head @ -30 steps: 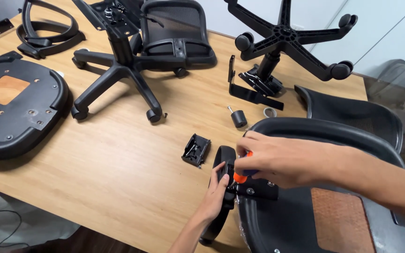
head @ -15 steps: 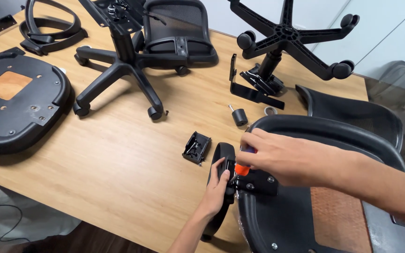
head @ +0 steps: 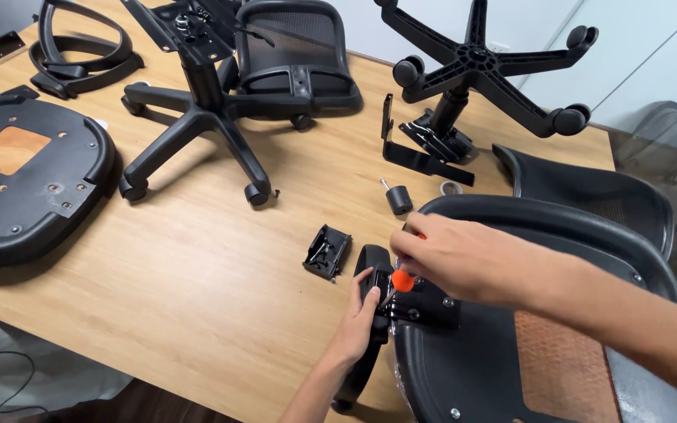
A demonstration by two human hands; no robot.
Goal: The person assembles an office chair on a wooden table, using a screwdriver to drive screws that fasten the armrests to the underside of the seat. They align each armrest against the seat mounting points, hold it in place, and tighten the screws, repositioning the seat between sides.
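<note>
Hands meet at the table's near edge. The left hand (head: 360, 317) curls around a black armrest (head: 366, 313) overhanging that edge, beside an upturned seat (head: 511, 345). The right hand (head: 464, 258) is closed on an orange-handled screwdriver (head: 402, 280) over the bracket (head: 425, 301). Bare table (head: 197, 266) lies left. A small black clip (head: 327, 252) and caster (head: 398, 198) sit just beyond; chair bases (head: 472, 70) crowd the far side.

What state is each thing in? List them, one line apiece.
left hand: gripping the black armrest.
right hand: closed on the orange-handled screwdriver.
near seat pan: upside down.
far seat pan: upside down, unattached.
wheeled bases: overturned, casters up.
loose caster: lying detached.
</note>
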